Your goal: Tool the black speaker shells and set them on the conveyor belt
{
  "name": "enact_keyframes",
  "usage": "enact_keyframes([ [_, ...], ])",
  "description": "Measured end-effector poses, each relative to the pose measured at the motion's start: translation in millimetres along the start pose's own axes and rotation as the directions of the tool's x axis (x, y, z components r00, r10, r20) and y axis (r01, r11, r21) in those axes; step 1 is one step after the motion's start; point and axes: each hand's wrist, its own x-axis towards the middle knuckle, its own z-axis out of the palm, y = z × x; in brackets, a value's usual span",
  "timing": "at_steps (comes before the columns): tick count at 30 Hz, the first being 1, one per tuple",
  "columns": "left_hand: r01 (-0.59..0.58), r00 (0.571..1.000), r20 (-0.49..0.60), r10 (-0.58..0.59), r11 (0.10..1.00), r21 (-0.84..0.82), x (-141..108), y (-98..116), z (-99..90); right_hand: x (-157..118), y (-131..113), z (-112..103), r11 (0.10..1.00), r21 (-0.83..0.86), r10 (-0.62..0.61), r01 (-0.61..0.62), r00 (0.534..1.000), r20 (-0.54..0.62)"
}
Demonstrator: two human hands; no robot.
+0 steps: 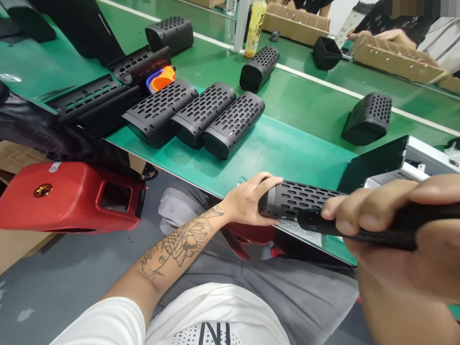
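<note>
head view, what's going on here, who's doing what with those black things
A person sits at a green table. Their left hand holds one end of a black slotted housing at the near edge. Their right hand grasps a long black object, its tip at the housing; I can't tell whether they touch. Three similar housings lie side by side further up.

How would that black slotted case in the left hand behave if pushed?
The black slotted case looks stiff: its outline runs straight though gripped by the left hand. Being slotted, it may be a hollow shell, perhaps light for its size, though its contents are hidden. Its flattish face suggests sliding rather than rolling on the green mat.
</note>
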Motion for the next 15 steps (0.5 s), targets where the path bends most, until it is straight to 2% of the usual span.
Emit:
enact_keyframes([
  [2, -0.009, 1.000, -0.012, 0.009, 1.000, 0.003, 0.0, -0.1, 1.0, 6.4, 0.4, 25.7, 0.999, 0.018, -0.052, 0.051, 0.998, 0.038],
  [4, -0.025, 0.999, -0.026, 0.026, 1.000, 0.017, -0.1, 0.4, 1.7, 10.3, 5.5, 34.0, 0.999, 0.019, -0.040, 0.039, 0.997, 0.060],
  [7, -0.025, 0.999, -0.036, 0.026, 0.999, 0.036, 0.0, 2.2, 2.3, 11.7, 14.1, 30.3, 0.999, 0.029, -0.018, 0.014, 0.987, 0.158],
  [10, 0.021, 1.000, -0.019, -0.020, 0.999, 0.041, 0.7, 4.4, 1.9, 11.7, 18.5, 26.9, 1.000, 0.015, -0.022, 0.019, 0.968, 0.248],
  [15, 0.036, 0.999, -0.016, -0.035, 0.999, 0.017, 3.4, 7.8, -0.2, 10.5, 24.6, 27.2, 0.995, 0.082, 0.032, -0.057, 0.960, 0.279],
])
